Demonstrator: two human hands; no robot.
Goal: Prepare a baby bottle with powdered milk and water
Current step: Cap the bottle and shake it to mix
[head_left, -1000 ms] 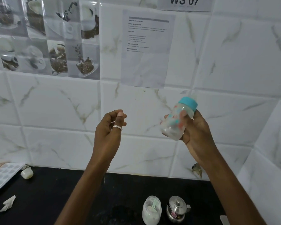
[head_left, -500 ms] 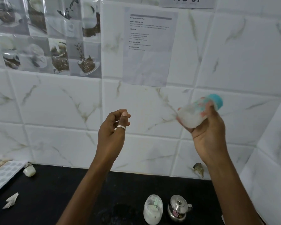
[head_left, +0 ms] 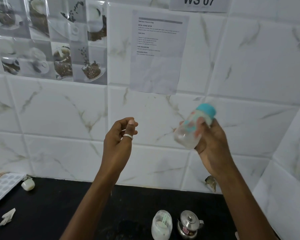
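My right hand (head_left: 210, 142) grips a clear baby bottle (head_left: 190, 130) with a teal cap, held up in front of the tiled wall and tilted with the cap up and to the right. The bottle is blurred and whitish inside. My left hand (head_left: 119, 137) is raised beside it, a hand's width to the left, with curled fingers, a ring on one finger and nothing in it. Down on the black counter (head_left: 59, 205) stands an open jar of white powder (head_left: 161, 226) with a pale green scoop inside, next to a small steel kettle (head_left: 189, 224).
A white dotted tray (head_left: 2, 186) lies at the counter's left edge with a small white object (head_left: 28, 185) beside it and a crumpled paper scrap (head_left: 7, 217) in front. The tiled wall bears a paper sheet (head_left: 158, 51). A side wall closes in at the right.
The bottle swung from tilted upright to nearly sideways half a second ago and is now back to a steeper tilt, in a shaking motion. My left hand has barely moved.
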